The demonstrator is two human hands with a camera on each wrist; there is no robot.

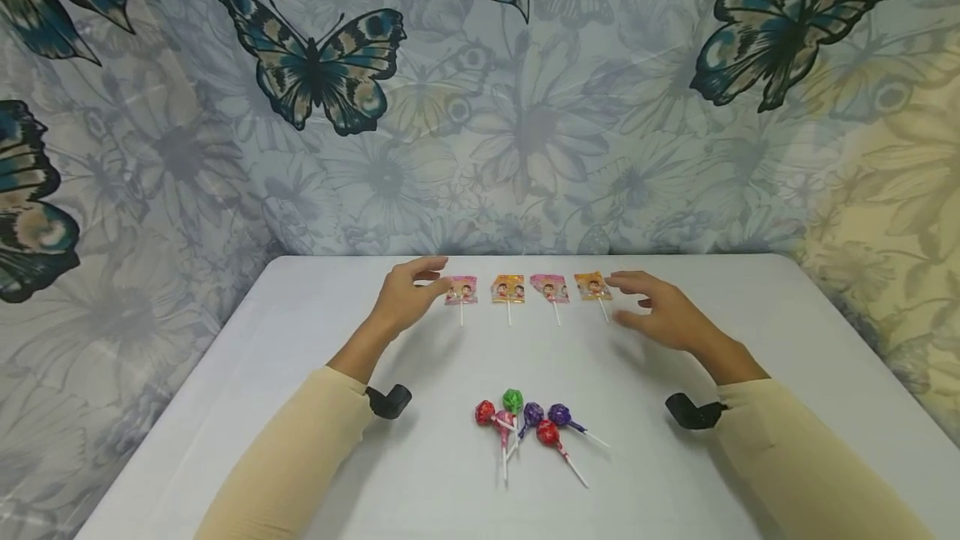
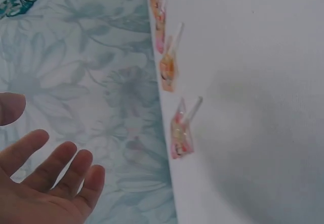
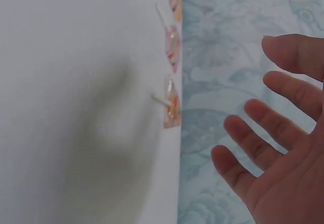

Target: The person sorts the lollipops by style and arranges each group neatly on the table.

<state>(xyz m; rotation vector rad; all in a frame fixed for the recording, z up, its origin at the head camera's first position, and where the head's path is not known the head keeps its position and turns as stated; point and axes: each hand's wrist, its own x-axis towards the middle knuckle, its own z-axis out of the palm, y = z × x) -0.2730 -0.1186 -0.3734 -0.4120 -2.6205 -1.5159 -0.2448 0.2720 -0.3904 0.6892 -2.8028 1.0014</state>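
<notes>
A row of flat wrapped lollipops lies along the table's back edge: pink, orange, pink and orange, sticks pointing toward me. My left hand hovers by the row's left end, its thumb tip overlapping the first pink wrapper in the head view. At the other end, my right hand hovers beside the last orange lollipop. Fingers are spread and hold nothing in both wrist views. Nearer me lies a loose group of round lollipops: green, red, purple and others.
The white table ends just behind the flat lollipops, against a butterfly-and-flower backdrop. Sticks of the round lollipops cross one another on the left of the group. Black wrist cameras jut inward from both sleeves, above the tabletop.
</notes>
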